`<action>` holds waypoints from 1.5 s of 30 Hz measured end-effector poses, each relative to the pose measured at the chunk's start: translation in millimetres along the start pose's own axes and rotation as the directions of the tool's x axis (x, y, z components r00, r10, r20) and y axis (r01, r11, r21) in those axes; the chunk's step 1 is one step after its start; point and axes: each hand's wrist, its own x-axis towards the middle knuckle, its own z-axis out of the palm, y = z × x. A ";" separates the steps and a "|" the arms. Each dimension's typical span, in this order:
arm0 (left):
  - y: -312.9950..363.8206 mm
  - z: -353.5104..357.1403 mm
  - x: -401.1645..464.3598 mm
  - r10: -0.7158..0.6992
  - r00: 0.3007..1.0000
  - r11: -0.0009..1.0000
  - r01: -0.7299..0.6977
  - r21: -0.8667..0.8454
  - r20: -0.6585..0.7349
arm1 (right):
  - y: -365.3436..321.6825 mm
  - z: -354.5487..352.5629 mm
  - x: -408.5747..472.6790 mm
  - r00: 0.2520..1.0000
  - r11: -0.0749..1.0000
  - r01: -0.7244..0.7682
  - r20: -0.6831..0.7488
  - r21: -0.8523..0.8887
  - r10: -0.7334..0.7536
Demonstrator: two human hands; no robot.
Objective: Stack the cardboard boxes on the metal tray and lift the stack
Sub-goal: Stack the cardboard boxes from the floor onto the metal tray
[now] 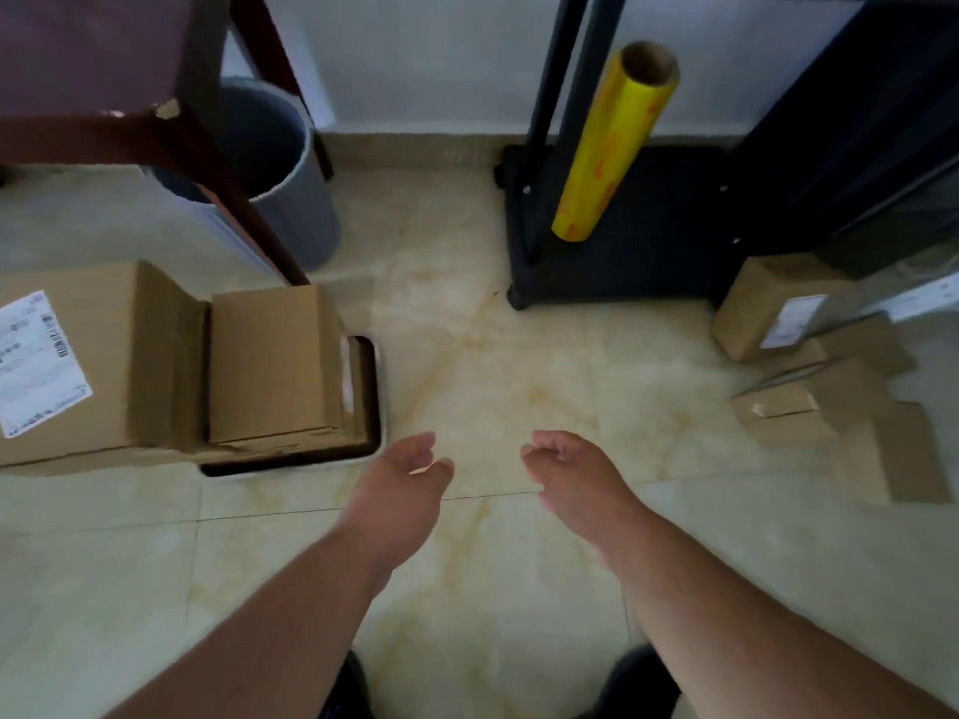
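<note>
A metal tray (374, 402) with a dark inside lies on the floor at the left. On it stand a large cardboard box (88, 355) with a white label and a smaller plain box (270, 365) beside it. More cardboard boxes (809, 365) lie in a loose pile on the floor at the right. My left hand (405, 474) hovers just right of the tray's near corner, fingers relaxed, holding nothing. My right hand (565, 474) hangs over the bare floor between tray and pile, fingers loosely curled, also holding nothing.
A dark wooden stool (171, 121) stands over a grey bin (290, 189) behind the tray. A yellow roll of film (612, 142) leans on a black stand (622, 236) at the back right. Pale tiled floor (493, 365) lies between them.
</note>
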 end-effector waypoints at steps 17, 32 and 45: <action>67.1 261.6 -42.3 0.038 0.978 0.972 -0.084 0.218 0.206 | 127.8 -257.8 -18.6 0.962 0.972 -0.122 -0.218 0.203 0.166; 65.2 340.6 -21.8 -0.009 0.957 0.967 -0.065 0.246 0.290 | 175.1 -318.7 14.5 0.927 0.960 -0.223 -0.268 0.171 0.263; 125.7 348.1 -2.8 0.056 0.960 0.938 -0.146 0.316 0.276 | 134.5 -356.6 43.4 0.920 0.965 -0.207 -0.304 0.158 0.247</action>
